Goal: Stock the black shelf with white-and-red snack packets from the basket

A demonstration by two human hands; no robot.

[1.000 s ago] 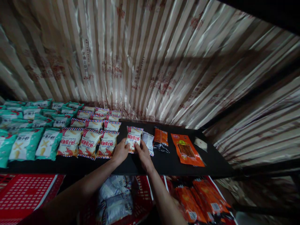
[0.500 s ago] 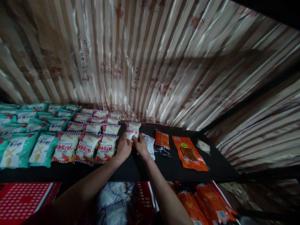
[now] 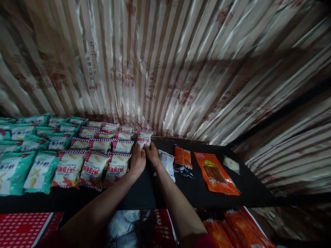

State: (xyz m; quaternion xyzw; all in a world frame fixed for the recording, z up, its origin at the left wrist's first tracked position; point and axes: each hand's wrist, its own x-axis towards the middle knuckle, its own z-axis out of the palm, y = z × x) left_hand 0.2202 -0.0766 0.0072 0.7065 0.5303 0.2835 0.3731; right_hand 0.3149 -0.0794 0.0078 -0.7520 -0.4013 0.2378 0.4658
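Both my hands grip the lower part of one white snack bag (image 3: 143, 137) with a red-and-blue striped edge, held upright at the back of the black shelf (image 3: 144, 193). My left hand (image 3: 138, 159) is closed on its lower left side. My right hand (image 3: 152, 154) pinches its lower right side. Left of it stand rows of matching white snack bags (image 3: 117, 167), with green snack bags (image 3: 42, 170) farther left. Beside my right wrist lies a white-and-blue packet (image 3: 167, 164), partly hidden by my arm.
Right along the shelf lie an orange-and-black packet (image 3: 182, 158), a larger orange snack packet (image 3: 216, 173) and a small white packet (image 3: 231, 164). Below the front edge are red baskets (image 3: 24, 229), with orange packets (image 3: 240, 227) at the right. Striped sheeting (image 3: 160, 79) hangs behind the shelf.
My hands have carried the white snack bag farther back on the shelf, level with the rear bags. The camera view has shifted slightly.
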